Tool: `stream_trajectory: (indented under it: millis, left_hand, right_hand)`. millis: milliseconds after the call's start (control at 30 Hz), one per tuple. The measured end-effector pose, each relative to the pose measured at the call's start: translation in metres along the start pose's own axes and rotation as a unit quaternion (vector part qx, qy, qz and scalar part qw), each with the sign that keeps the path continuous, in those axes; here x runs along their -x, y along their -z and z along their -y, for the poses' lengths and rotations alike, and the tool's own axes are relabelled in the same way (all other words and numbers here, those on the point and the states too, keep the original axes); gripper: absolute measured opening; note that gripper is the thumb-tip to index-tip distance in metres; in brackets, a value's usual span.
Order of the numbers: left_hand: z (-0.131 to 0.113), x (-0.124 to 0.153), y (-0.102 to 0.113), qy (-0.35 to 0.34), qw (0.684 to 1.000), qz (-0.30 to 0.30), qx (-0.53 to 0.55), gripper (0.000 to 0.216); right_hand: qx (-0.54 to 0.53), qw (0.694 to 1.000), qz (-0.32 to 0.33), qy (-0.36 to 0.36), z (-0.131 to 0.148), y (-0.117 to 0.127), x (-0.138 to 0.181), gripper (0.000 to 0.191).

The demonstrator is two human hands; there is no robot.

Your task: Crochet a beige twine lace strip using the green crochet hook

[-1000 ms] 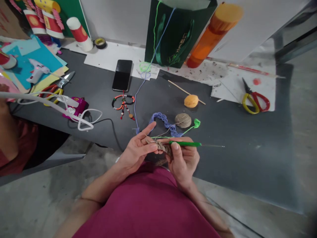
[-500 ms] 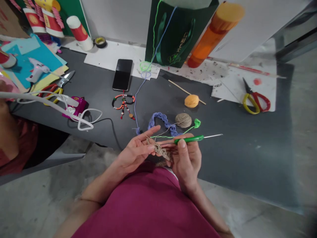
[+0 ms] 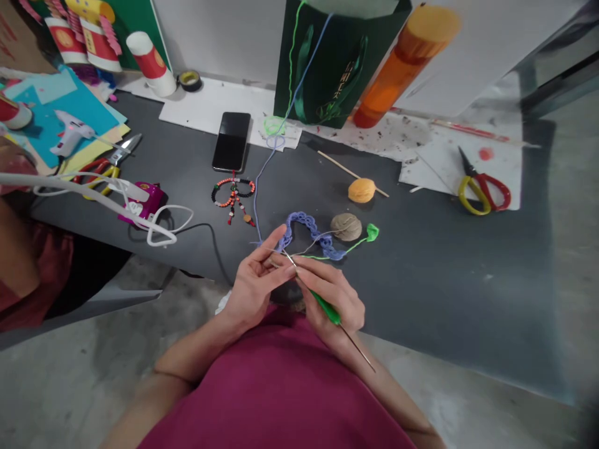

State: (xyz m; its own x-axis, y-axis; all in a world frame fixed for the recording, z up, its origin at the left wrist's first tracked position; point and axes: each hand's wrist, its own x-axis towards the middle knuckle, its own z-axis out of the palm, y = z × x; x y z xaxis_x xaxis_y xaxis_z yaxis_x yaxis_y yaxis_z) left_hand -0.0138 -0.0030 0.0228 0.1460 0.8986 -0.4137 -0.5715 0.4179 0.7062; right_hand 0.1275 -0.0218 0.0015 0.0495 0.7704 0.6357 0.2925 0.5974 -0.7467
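Hook (image 3: 325, 308) pinched in my curled right hand (image 3: 334, 299), its tip at my half-open left hand (image 3: 255, 284), whose grip I cannot tell; slack tan thread (image 3: 314, 245) could slip off the tip.

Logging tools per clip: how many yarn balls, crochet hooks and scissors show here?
Yarn balls: 2 (orange yarn ball, tan yarn ball)
Crochet hooks: 1 (green crochet hook)
Scissors: 2 (pair on white paper, pair by coloured card)
Total: 5
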Motion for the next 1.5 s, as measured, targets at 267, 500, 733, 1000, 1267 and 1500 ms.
stream_trajectory:
  millis: [267,500,733,1000,1267,1500]
  left_hand:
    - [-0.003,-0.001,0.003,0.065,0.997,0.032,0.016,0.09]
    - [-0.003,-0.002,0.002,0.064,0.997,0.04,0.015,0.092]
    - [-0.007,-0.003,0.002,0.1,0.992,0.062,0.052,0.086]
    - [-0.009,-0.005,0.004,0.122,0.987,0.079,0.068,0.077]
    - [-0.011,-0.005,0.007,0.155,0.981,0.089,0.078,0.06]
    - [-0.011,-0.004,0.005,0.164,0.976,0.105,0.094,0.056]
  right_hand:
    - [-0.146,0.973,-0.072,-0.164,-0.003,-0.007,0.008,0.023]
    - [-0.203,0.958,-0.083,-0.182,-0.007,-0.011,0.008,0.019]
    - [-0.16,0.962,-0.111,-0.189,-0.009,-0.011,0.013,0.01]
    - [-0.048,0.973,-0.129,-0.184,-0.008,-0.002,0.021,0.009]
    - [-0.023,0.972,-0.11,-0.209,-0.005,0.008,0.025,0.006]
    - [-0.185,0.93,-0.107,-0.298,-0.003,0.001,0.017,0.009]
